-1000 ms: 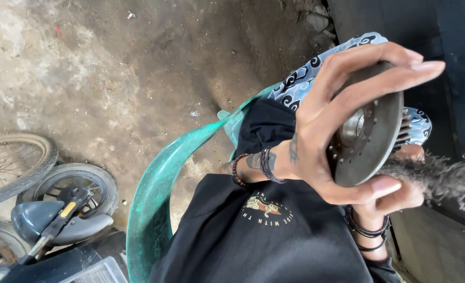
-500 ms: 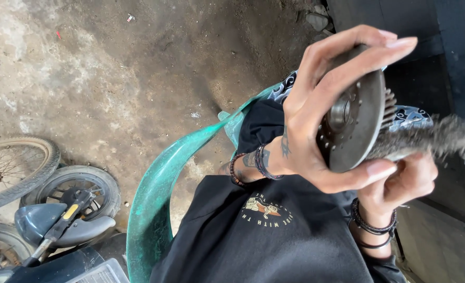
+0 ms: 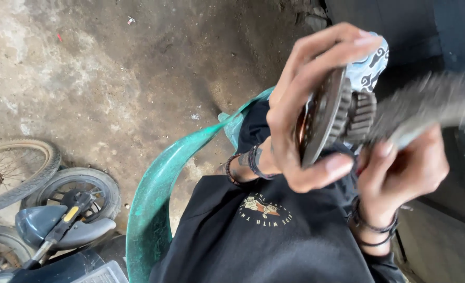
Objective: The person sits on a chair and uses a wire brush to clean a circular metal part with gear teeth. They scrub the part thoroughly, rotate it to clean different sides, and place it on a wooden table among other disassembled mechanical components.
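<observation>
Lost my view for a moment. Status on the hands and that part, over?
Left hand grips toothed metal disc, fingers curled over its rim. Right hand holds blurred wire brush against its teeth. Nothing in the way.

The brush (image 3: 426,110) in the right hand (image 3: 400,173) is smeared by motion, so its bristles show only as a grey streak and its far end runs off the right edge. The left hand (image 3: 311,105) wraps the toothed metal disc (image 3: 324,123), whose face is turned nearly edge-on and largely covered by fingers; the teeth on the small gear (image 3: 363,118) behind it are soft and hard to count. A patterned cloth (image 3: 371,65) peeks out behind the fingertips, mostly hidden. The green plastic chair (image 3: 154,204) is cut off at the bottom. The bicycle wheel (image 3: 12,167) and the small scooter (image 3: 59,225) are clipped by the left and bottom edges.
</observation>
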